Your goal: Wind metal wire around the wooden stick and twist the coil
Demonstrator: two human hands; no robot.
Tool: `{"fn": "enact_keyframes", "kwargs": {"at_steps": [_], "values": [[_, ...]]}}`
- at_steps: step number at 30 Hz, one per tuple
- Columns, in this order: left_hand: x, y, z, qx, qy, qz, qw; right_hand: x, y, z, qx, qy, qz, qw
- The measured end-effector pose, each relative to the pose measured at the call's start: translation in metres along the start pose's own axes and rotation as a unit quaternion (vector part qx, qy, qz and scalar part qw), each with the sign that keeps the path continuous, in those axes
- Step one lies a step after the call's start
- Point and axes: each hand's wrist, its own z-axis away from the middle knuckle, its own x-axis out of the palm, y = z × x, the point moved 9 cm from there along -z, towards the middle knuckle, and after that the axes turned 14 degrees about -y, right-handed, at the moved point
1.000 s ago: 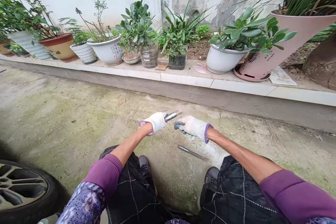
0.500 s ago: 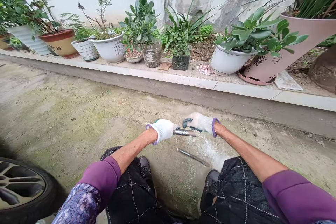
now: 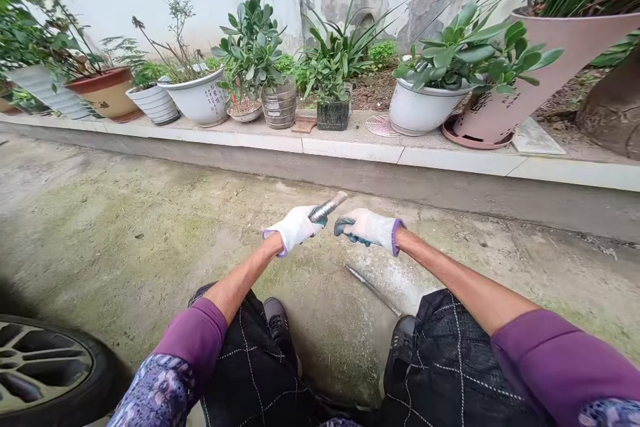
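My left hand [image 3: 299,224], in a white knit glove with a dark green palm, is closed around a silver ridged rod [image 3: 327,207]. The rod's paler, smooth end points up and to the right, tilted away from me. My right hand [image 3: 365,225], gloved alike, hovers just to the right of the left one, apart from the rod. Its fingers are curled in, and whatever they may hold is hidden. Below the hands, a second long thin rod [image 3: 374,290] with a ridged end lies on the concrete ground.
Whitish powder [image 3: 400,277] marks the ground near my right shoe [image 3: 401,340]. Ahead runs a low tiled ledge [image 3: 350,150] bearing several potted plants, including a white pot [image 3: 423,109]. A car wheel [image 3: 45,367] stands at lower left.
The rod in my left hand has swung from nearly level to tilting up and away. Both hands have shifted slightly left and up in view; the view itself has moved a little.
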Motion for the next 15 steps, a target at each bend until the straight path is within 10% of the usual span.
{"fn": "enact_keyframes", "kwargs": {"at_steps": [6, 11, 15], "values": [[0.024, -0.018, -0.010, -0.110, -0.115, -0.271, 0.949, 0.018, -0.012, 0.007, 0.005, -0.033, 0.155, 0.987], [0.080, -0.003, -0.002, -0.036, -0.208, -0.339, 0.917, 0.021, -0.016, -0.003, -0.026, -0.027, 0.296, 0.954], [0.087, 0.013, 0.003, 0.014, -0.201, -0.375, 0.905, 0.010, -0.006, -0.006, 0.000, -0.030, 0.216, 0.976]]}}
